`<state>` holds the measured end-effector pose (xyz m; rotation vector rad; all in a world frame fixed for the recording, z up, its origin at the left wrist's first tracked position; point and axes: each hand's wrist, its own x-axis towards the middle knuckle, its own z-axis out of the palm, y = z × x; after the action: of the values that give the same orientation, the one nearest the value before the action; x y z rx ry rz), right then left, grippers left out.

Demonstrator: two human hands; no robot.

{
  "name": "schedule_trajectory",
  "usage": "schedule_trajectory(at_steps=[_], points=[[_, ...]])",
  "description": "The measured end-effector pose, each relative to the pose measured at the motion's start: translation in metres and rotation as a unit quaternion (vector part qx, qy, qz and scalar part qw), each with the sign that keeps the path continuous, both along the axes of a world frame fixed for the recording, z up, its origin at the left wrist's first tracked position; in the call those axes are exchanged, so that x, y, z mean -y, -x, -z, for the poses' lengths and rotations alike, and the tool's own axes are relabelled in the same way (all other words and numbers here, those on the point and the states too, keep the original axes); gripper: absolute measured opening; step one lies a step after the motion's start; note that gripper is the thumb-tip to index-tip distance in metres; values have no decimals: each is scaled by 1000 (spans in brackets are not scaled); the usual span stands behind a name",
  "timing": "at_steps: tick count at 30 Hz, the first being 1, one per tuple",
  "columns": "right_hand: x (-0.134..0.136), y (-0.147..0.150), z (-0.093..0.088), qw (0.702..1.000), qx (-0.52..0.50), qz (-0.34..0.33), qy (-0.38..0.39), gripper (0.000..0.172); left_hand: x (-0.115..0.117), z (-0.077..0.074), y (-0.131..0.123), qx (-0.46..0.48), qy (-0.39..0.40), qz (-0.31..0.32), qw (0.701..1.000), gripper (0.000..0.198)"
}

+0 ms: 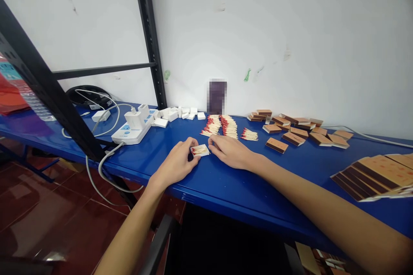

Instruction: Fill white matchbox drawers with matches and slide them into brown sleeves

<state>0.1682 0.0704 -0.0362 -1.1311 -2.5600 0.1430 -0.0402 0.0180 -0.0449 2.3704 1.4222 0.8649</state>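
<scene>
My left hand (178, 159) grips a small white matchbox tray (205, 153) by its left end, thumb in front and fingers behind. Several red-tipped matches (199, 149) lie inside the tray. At the tray's right end is my right hand (230, 150), its fingers curled into a pinch; what they hold, if anything, is too small to make out. Just behind the hands, loose matches (229, 127) form two long piles with their red heads to the left. A smaller bunch of matches (249, 134) lies to the right of them.
White inner trays (172, 114) sit by the wall at back left, beside a power strip (132, 131) with cables. Brown matchbox sleeves (293, 138) are scattered at right, with stacked flat sleeves (380, 174) nearer. A black shelf post (54, 77) rises at left. The blue table (219, 189) has a front edge.
</scene>
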Motion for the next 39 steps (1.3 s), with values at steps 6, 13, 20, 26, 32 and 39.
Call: schedule_trajectory(at_steps=[6,13,20,26,32,39], points=[[2,-1,3,1000,2,-15,3,16,0,-3,-1,-8,-18,-17,1000,8],[-1,-8,2,998,25,40,-41,17,0,-2,0,-25,-30,-6,999,17],[-7,-18,-2,990,69,118,-39,9,0,-2,1,-38,-28,35,998,25],[-4,-13,-7,992,63,106,2,6,1,-1,1,-32,-14,51,998,31],[-2,-14,-14,998,22,55,-2,6,3,-1,0,25,25,32,999,36],[-1,-14,-5,995,78,60,3,14,3,-3,-1,-19,0,35,999,10]])
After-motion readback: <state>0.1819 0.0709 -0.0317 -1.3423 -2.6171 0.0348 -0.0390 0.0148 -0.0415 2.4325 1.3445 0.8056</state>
